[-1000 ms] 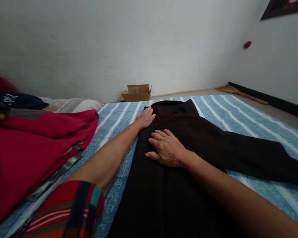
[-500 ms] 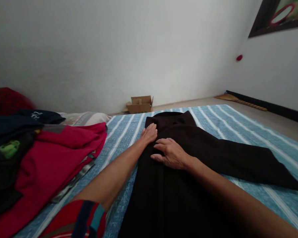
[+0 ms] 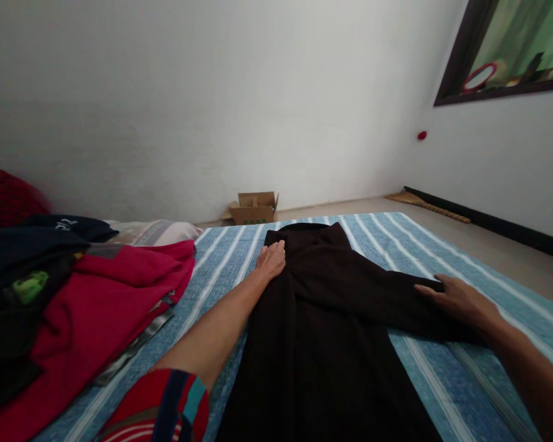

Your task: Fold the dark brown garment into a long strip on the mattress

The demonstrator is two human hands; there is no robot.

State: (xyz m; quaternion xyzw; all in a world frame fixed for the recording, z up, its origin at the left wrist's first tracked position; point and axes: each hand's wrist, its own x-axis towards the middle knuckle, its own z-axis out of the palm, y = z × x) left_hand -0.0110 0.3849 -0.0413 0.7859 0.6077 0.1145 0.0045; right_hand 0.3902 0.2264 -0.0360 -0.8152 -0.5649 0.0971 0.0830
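A dark brown, nearly black long-sleeved top (image 3: 322, 356) lies spread on the striped bed sheet, its collar at the far end. My left hand (image 3: 271, 259) is at its left shoulder, just below the collar, with fingers curled onto the cloth. Over to the right, my right hand (image 3: 463, 301) rests on the sleeve (image 3: 382, 288), which stretches out across the sheet. Its thumb and fingers are apart; the sleeve's end is partly hidden beneath that hand and forearm.
Blue-and-white striped sheet (image 3: 221, 264) covers the bed. A pile of clothes with a crimson garment (image 3: 120, 301) lies on the left, near a pale pillow (image 3: 166, 232). Beyond the bed are an open cardboard box (image 3: 253, 210) and a white wall (image 3: 258, 110).
My right hand has moved from the top's middle out to the sleeve on the right. My left hand stays by the shoulder. The view has shifted slightly.
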